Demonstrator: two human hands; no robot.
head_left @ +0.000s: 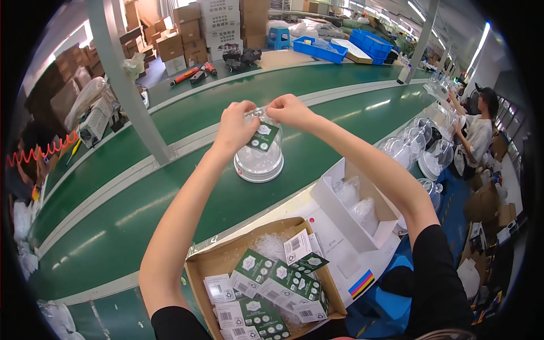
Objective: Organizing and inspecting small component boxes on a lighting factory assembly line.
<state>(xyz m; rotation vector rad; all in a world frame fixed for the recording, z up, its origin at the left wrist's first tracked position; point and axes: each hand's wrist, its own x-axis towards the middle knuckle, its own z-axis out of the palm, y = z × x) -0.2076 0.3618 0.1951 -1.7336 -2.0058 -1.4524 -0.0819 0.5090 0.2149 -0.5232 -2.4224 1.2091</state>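
Observation:
A clear dome [266, 158] with a white base stands upright on the green conveyor belt in front of me. A green and white printed tag [263, 137] hangs against its upper side. My left hand [237, 124] is closed at the left of the dome's clear top knob [259, 113], its thumb by the tag's upper edge. On the knob's other side, my right hand [290, 111] is closed in a pinch, its fingertips near the knob. Whatever thin piece the fingers of either hand grip is too small to make out.
Below the belt, an open carton [337, 292] contains green and white tags and clear plastic strands. Beside it a white box [350, 226] contains clear bagged pieces. Several domes [405, 144] stand at the right, near another person [479, 127]. A metal post [139, 110] rises at left.

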